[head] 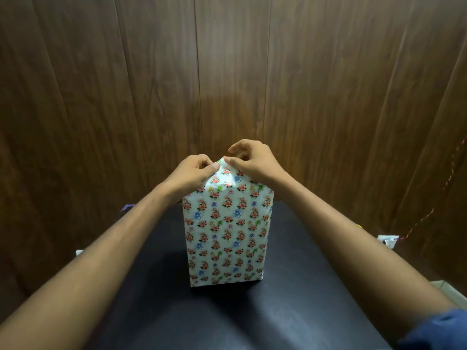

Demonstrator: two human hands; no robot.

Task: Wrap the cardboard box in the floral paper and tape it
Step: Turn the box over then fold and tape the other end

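Both hands' grip pinches floral paper [226, 231] peak.

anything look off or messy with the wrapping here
Nothing looks damaged. The box stands upright on the black table, its paper smooth on the near side. Only the top is unfinished: the left hand and right hand pinch it into a peak.

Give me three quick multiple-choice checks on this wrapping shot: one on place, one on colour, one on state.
1. Where does the wrapped box stand?
A. on the black table
B. on the floor
C. on a lap

2. The floral paper's ground colour?
A. black
B. white
C. yellow

3. What are the hands doing?
A. resting flat on the table
B. holding scissors
C. pinching the paper at the top

Key: 1 A, its base sits on the table; 2 B, white between flowers; 3 C, left hand and right hand pinch the top peak.
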